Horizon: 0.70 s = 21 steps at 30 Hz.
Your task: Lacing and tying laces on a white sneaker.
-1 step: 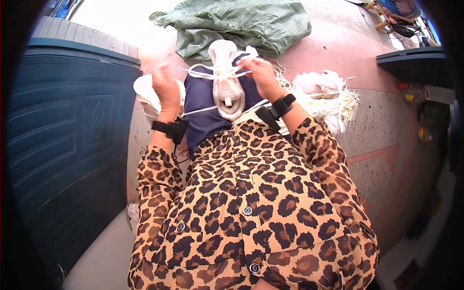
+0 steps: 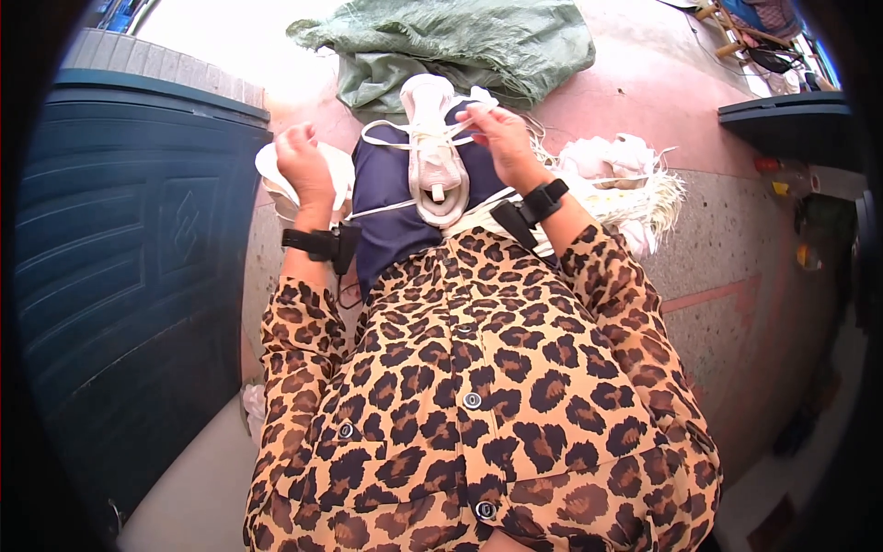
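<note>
A white sneaker point(image 2: 434, 156) lies sole-down on dark navy cloth point(image 2: 391, 216) over my lap, toe pointing away from me. Its white shoelace point(image 2: 405, 140) is drawn out to both sides. My left hand point(image 2: 305, 170) is closed in a fist to the left of the shoe, seemingly gripping one lace end. My right hand point(image 2: 501, 138) pinches the other lace end just right of the shoe's upper part. Both wrists wear black bands, and my sleeves are leopard-print. A white object point(image 2: 267, 179) sits partly hidden behind my left hand.
A crumpled green sack point(image 2: 460, 46) lies on the floor beyond the shoe. A dark blue panelled surface point(image 2: 129, 248) fills the left side. A white frayed bundle point(image 2: 625, 175) rests to the right, and a dark blue bin point(image 2: 791, 120) stands at the far right on the pink concrete floor point(image 2: 662, 92).
</note>
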### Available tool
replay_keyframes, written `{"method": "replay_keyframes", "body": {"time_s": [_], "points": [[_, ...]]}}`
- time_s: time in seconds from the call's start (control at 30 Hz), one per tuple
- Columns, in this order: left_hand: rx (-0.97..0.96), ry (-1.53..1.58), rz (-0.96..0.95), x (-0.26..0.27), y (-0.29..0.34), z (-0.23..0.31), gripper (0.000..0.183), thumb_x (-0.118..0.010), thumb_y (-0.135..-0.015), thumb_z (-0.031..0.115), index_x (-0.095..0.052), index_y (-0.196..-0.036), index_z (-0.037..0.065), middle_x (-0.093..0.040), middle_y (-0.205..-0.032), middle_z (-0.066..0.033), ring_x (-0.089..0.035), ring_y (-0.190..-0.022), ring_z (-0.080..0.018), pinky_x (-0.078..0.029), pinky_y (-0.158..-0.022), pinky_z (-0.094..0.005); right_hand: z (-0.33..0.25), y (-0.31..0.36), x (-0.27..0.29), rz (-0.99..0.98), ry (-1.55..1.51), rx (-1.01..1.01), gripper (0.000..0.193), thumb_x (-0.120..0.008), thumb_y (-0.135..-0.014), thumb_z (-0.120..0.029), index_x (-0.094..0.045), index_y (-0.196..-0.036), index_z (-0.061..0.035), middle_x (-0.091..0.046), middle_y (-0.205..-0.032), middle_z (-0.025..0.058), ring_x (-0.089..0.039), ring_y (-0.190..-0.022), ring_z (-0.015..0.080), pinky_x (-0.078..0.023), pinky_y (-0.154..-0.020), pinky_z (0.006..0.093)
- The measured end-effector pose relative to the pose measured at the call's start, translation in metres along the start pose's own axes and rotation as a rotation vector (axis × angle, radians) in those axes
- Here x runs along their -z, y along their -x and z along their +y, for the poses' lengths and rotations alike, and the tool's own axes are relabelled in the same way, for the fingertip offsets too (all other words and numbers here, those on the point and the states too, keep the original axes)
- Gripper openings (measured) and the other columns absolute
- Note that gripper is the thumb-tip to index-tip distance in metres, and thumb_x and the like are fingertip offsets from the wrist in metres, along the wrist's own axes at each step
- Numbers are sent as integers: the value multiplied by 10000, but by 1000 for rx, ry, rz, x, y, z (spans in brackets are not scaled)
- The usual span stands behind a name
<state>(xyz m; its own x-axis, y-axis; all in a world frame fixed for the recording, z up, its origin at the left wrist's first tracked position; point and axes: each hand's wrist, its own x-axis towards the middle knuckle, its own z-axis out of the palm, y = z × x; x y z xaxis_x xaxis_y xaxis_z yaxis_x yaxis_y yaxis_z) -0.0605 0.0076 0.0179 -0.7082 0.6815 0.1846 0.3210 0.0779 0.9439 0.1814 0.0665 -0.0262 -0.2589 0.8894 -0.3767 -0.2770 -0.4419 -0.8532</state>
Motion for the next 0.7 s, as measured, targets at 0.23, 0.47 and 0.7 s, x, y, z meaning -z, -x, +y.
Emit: {"method": "replay_keyframes", "body": {"time_s": [0.23, 0.47, 0.7], "points": [[392, 32, -471, -8, 11, -8, 209, -544, -828, 185, -548, -954, 18, -563, -758, -32, -526, -626, -83, -383, -467, -192, -13, 1, 5, -54, -83, -36, 209, -479, -889, -225, -525, -1001, -55, -635, -870, 71, -582, -798, 112, -424, -710, 235], [-621, -722, -709, -38, 55, -2, 212, -594, -752, 210, -596, -788, 1, -592, -779, -197, -564, -723, -347, -453, -673, -389, -23, 4, 26, 37, -201, 38, 212, -456, -895, -230, -510, -994, -51, -639, -831, 98, -610, -745, 156, -439, -673, 247], [415, 90, -1029, -30, 37, 5, 237, -478, -858, 178, -545, -1003, 3, -615, -771, -73, -557, -755, -144, -429, -707, -265, -22, 6, 37, 65, -234, 1, 222, -434, -903, -240, -508, -976, -44, -632, -842, 120, -612, -755, 185, -457, -666, 256]]}}
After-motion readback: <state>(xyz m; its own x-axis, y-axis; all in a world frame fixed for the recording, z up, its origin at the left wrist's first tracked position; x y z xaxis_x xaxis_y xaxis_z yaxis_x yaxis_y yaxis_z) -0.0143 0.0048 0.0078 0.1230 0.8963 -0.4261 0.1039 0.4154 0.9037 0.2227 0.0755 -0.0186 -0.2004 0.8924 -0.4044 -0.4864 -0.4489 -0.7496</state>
